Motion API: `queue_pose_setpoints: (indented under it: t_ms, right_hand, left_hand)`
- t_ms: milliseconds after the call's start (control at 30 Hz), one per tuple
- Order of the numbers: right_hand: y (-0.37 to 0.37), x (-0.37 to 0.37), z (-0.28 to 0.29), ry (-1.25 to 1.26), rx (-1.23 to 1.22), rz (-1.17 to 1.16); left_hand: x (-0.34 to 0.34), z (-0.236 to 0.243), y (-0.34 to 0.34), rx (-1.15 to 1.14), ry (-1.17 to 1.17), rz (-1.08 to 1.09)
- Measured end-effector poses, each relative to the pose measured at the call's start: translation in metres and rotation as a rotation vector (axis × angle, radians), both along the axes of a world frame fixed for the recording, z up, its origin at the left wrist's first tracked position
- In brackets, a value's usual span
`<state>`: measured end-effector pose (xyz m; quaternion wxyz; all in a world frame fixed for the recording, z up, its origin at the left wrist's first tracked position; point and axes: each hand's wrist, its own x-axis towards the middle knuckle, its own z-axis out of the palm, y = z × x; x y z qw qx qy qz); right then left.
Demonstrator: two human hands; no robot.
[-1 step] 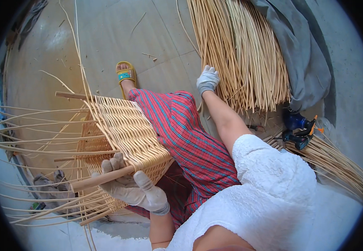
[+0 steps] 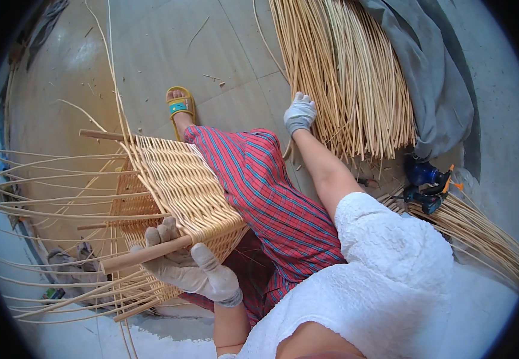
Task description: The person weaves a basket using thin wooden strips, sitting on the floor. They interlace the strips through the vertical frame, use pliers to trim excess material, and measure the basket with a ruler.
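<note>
A half-woven wicker basket (image 2: 181, 185) lies tilted against my leg, its long loose stakes (image 2: 68, 206) fanning out to the left. My left hand (image 2: 199, 275), in a pale work glove, is closed around the basket's near corner post (image 2: 145, 255), a thick round wooden stick. The thumb lies on one side of the post and the fingers on the other. Farther off, my gloved right hand (image 2: 300, 113) is closed at the left edge of a large bundle of wicker rods (image 2: 349, 78). Rod ends show just below that fist; how many rods it grips is hidden.
Grey cloth (image 2: 433, 72) lies along the bundle's right side. A blue and black power tool (image 2: 424, 185) sits by a second rod bundle (image 2: 481, 230) at right. Rod scraps (image 2: 212, 78) are scattered on the tiled floor. My foot in a yellow slipper (image 2: 180, 105) stands beyond the basket.
My right hand has shifted very slightly to the right along the bundle's edge. The left hand and the basket stay as they were.
</note>
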<state>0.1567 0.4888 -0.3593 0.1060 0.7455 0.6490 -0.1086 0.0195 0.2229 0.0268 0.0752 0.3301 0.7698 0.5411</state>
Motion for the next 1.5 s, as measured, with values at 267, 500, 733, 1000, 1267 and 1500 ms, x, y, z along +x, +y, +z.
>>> queue_pose_setpoints:
  t_ms: [267,500,733,1000,1267,1500]
  right_hand:
    - [0.019,0.024,0.003,0.018,-0.015,0.052]
    - [0.032,0.013,-0.001,0.128,-0.169,-0.151]
    - [0.027,0.048,0.017,0.318,-0.295,-0.081]
    - [0.024,0.109,0.011,1.004,-0.333,-0.238]
    - [0.043,0.162,0.211,1.785,-0.838,-0.416]
    - [0.022,0.106,0.252,2.305,-0.986,-0.486]
  left_hand:
    - [0.001,-0.007,0.000,0.035,0.047,0.004]
    - [0.001,0.004,-0.021,0.008,0.153,-0.046]
    - [-0.036,0.010,-0.107,-0.785,0.923,0.152]
    - [-0.049,0.014,-0.091,-0.717,0.574,-0.043]
    - [-0.059,0.032,-0.109,-0.588,0.280,-0.157]
    - [-0.022,0.051,-0.098,-0.537,0.520,-0.130]
